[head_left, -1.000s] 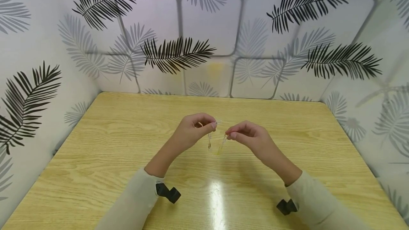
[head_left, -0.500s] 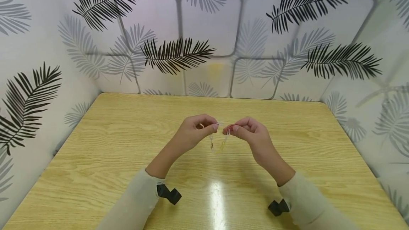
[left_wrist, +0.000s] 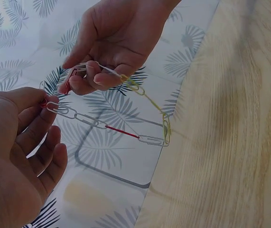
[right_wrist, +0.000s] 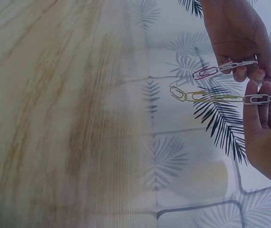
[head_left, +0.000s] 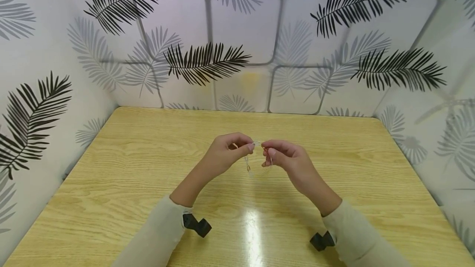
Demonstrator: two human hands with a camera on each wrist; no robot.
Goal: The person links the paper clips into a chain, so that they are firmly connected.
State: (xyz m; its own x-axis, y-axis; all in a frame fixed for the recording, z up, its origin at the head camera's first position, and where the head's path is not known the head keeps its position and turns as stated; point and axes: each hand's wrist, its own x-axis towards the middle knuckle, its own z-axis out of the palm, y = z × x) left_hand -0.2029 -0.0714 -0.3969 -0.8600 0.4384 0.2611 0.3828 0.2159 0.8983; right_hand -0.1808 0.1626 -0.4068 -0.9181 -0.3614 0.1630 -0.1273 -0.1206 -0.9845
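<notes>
A chain of linked paper clips [left_wrist: 150,140] in white, red and yellow hangs in a loop between my two hands, above the table. My left hand [head_left: 227,155] pinches one end between thumb and forefinger; a red clip [left_wrist: 43,102] shows at those fingertips. Just to the right, my right hand [head_left: 293,160] holds the other end, where another red clip [left_wrist: 69,80] pokes out past its fingers. The fingertips are close together but apart in the left wrist view. In the right wrist view, yellow clips [right_wrist: 228,99] run to a white clip [right_wrist: 257,99] at the right fingers.
The wood-grain table [head_left: 148,143] lies beneath both hands. White walls [head_left: 245,28] with a leaf pattern stand behind it and at both sides. Black wrist cameras [head_left: 197,225] sit on the sleeves.
My right hand has shifted slightly left, bringing its fingertips closer to my left hand. Its part of the chain has turned in the fingers. My left hand has barely moved.
</notes>
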